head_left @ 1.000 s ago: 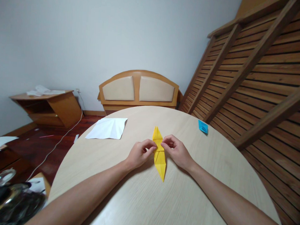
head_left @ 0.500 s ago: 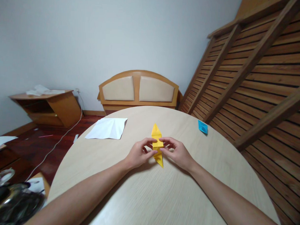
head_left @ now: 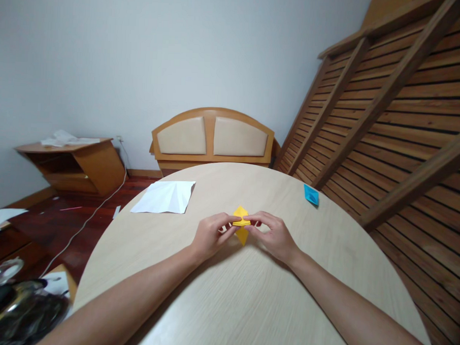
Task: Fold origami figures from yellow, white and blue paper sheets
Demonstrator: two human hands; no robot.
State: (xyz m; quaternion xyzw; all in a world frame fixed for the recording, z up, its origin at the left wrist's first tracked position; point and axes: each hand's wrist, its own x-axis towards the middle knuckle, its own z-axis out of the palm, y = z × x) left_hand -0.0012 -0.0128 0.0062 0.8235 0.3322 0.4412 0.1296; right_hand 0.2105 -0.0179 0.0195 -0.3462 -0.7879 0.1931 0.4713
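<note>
Between my two hands is a folded piece of yellow paper [head_left: 242, 235], with one pointed end toward the far side and the other toward me. My left hand [head_left: 214, 234] pinches its left edge between thumb and fingers. On the opposite edge, my right hand [head_left: 273, 234] pinches it the same way. The fingertips nearly meet over the folded middle, which partly hides the creases. Both hands are just above the round table [head_left: 209, 304].
A creased white sheet of paper [head_left: 163, 197] lies at the table's left side. Near the right edge sits a small folded blue paper [head_left: 311, 195]. Beyond the table stand a padded headboard [head_left: 213, 110] and, on the right, a leaning slatted wooden frame [head_left: 419, 119].
The yellow paper has become shorter from front to back, its middle drawn together into a fold. My fingers have closed in around that fold; the arms have barely moved.
</note>
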